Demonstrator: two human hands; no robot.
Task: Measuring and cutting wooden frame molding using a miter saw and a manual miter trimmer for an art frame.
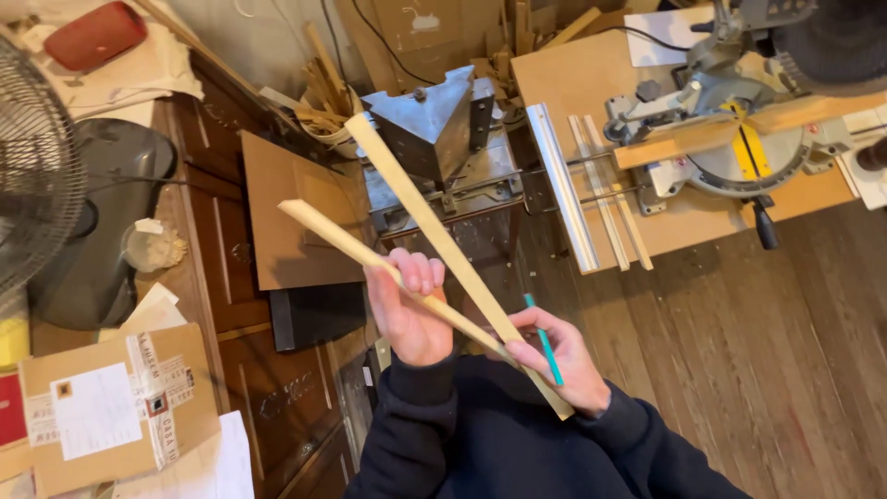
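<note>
Both hands grip wooden strips (434,231), right hand (554,356) also pinching a teal pencil (543,340), left hand (411,310) near a white-labelled cardboard box (111,411).

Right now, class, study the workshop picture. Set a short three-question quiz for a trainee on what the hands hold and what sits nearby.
1. True or false: the left hand grips a wooden strip.
2. What does the right hand hold along with the second strip? A) teal pencil B) hammer C) tape measure
3. Fill in: the miter saw sits on a ____ board, top right.

Key
1. True.
2. A, the teal pencil.
3. Wooden; the board bears the saw.
</note>
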